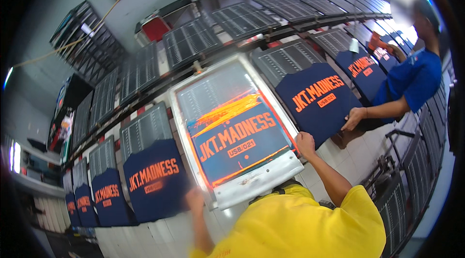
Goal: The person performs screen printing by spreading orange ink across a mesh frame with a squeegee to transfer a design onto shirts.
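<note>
A screen-printing frame [261,179] with a pale metal rim lies tilted over a platen in front of me. Orange ink is smeared across its mesh [223,112], and orange lettering on dark blue shows below the smear. My right hand [305,144] has its fingers closed on the frame's near right edge. Close to the near left corner is my left hand [195,199], smeared by motion; its fingers and any contact with the frame cannot be made out. Left of the frame, a navy shirt [155,197] with orange lettering lies on a platen; another navy shirt [324,122] lies to the right.
A co-worker in a blue shirt [411,81] stands at the right, holding an orange heat gun [375,41]; their other hand [356,118] is at the right shirt's edge. Rows of dark platens [191,40] run along the table. A black rack [89,35] stands far left.
</note>
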Demonstrator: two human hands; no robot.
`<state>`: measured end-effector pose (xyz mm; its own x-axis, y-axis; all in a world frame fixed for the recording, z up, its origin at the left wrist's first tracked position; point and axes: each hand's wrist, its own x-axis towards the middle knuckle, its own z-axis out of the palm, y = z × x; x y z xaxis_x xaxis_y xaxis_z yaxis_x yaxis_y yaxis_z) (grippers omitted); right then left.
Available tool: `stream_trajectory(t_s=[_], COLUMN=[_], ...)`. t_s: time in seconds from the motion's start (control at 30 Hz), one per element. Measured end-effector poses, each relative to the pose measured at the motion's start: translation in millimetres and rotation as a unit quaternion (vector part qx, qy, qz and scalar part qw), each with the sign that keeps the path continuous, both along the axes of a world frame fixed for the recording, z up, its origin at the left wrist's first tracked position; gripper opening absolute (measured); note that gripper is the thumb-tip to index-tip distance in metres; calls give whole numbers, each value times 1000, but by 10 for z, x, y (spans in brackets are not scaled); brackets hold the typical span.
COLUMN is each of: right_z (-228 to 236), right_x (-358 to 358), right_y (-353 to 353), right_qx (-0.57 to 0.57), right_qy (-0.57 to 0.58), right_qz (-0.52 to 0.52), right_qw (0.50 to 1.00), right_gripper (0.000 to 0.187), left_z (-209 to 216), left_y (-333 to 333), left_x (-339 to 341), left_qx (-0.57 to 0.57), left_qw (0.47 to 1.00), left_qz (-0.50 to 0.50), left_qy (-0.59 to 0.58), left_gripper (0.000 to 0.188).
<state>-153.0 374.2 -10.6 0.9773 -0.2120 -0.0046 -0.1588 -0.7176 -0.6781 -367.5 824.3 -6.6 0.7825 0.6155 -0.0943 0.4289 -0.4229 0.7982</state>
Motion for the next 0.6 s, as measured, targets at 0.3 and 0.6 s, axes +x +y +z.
stream_trajectory(t_s=[0.3,0.6], right_z=[146,109], right_x=[8,25], right_y=[10,-6], right_qx=[57,102], right_qy=[41,50], right_qz=[-14,12], right_qw=[997,993], right_gripper=[34,35], left_z=[10,87], left_y=[-43,-175], left_x=[53,60], left_qx=[2,65], left_qw=[1000,995], left_qz=[18,52], left_qy=[-10,56], left_gripper=[31,37])
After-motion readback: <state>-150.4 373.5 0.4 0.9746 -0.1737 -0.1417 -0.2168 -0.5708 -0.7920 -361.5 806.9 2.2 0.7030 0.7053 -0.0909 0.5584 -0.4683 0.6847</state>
